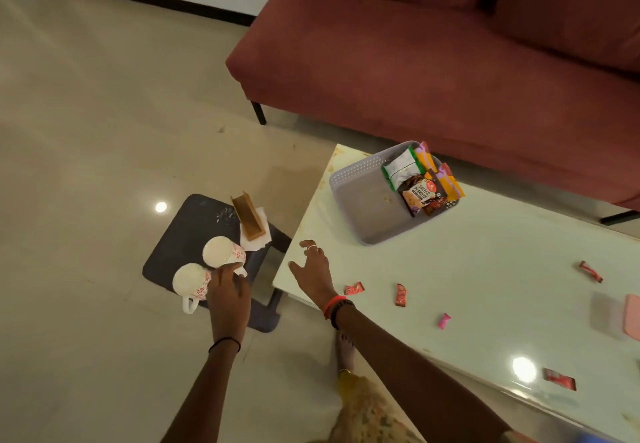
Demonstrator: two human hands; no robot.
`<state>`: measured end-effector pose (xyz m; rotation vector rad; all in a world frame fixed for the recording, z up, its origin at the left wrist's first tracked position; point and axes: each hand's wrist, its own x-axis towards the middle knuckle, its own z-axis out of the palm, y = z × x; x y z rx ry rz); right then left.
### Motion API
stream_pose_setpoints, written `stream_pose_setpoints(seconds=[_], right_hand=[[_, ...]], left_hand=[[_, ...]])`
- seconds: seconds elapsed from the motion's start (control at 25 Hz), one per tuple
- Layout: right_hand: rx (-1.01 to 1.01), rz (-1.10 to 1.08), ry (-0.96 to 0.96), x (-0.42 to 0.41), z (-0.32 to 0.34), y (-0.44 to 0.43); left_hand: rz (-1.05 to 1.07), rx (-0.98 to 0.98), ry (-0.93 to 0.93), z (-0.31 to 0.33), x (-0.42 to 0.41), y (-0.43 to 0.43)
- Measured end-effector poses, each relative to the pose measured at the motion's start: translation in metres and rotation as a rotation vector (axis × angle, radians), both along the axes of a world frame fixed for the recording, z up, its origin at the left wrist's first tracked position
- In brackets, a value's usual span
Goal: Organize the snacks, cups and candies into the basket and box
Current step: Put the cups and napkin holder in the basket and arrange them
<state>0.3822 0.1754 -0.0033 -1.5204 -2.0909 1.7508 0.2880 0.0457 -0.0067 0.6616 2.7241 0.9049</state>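
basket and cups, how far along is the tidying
Done: several snack packets stand in the grey basket on the white table. In hand: the left hand holds two floral cups over the dark stool; the right hand is open and empty. Left: the cups are not yet in the basket, and five wrapped candies lie loose on the table.

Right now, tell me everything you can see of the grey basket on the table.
The grey basket looks like plastic: rectangular, rounded corners, walls perforated with small holes. It sits upright near the far left corner of the white table, in front of the red sofa. Snack packets stand bunched against its right end, one reading salted peanuts; the rest of its floor is mostly bare. Neither hand touches it.
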Motion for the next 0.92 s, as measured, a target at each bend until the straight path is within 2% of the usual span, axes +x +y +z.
stream_pose_setpoints(seconds=[0.2, 0.44, 0.6, 0.8, 0.92], right_hand=[[-0.035, 0.145, -0.032, -0.075, -0.032, -0.015], [0.091, 0.387, -0.086, -0.138, -0.075, -0.032], [0.173, 0.522, -0.126, -0.167, -0.098, -0.04], [0.294, 0.677, -0.167, -0.196, -0.118, -0.046], [0.336, 0.674, -0.177, -0.203, -0.124, -0.048]], left_hand=[[0.101, -0.332, 0.034, -0.032, -0.077, -0.028], [0.124, -0.501, -0.206, -0.076, -0.14, -0.052], [-0.034, -0.472, -0.377, -0.099, -0.163, -0.059], [-0.119, -0.451, -0.351, -0.111, -0.18, -0.062], [-0.096, -0.42, -0.401, -0.115, -0.184, -0.064]])
